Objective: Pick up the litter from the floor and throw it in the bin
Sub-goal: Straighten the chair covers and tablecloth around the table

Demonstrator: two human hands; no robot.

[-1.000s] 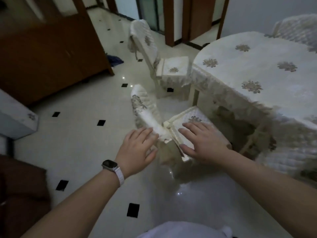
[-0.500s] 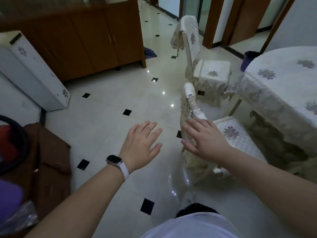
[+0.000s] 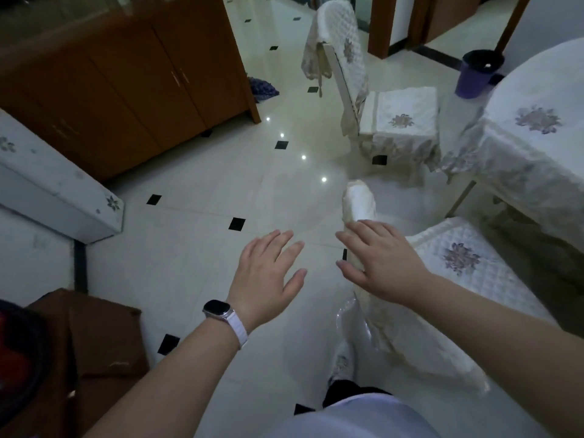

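Note:
A purple bin (image 3: 477,75) with a dark liner stands on the floor at the upper right, behind the table's edge. A dark bluish crumpled thing (image 3: 262,88) lies on the tiles beside the wooden cabinet's corner, far ahead. My left hand (image 3: 268,273), a white-strapped watch on its wrist, hovers over the floor with straight fingers and holds nothing. My right hand (image 3: 382,260) is spread in front of the near chair's backrest (image 3: 358,203), also empty. No litter lies close to either hand.
A wooden cabinet (image 3: 126,77) fills the upper left, a white appliance (image 3: 60,181) leans at the left. Two covered chairs, the far one (image 3: 395,118), and a covered table (image 3: 537,137) stand on the right. A brown box (image 3: 94,336) sits at the lower left. My shoe (image 3: 343,361) shows below.
My view has swung left and moved along the floor; the near chair has shifted right, and the purple bin and cabinet have come into sight. Both hands stay spread and empty.

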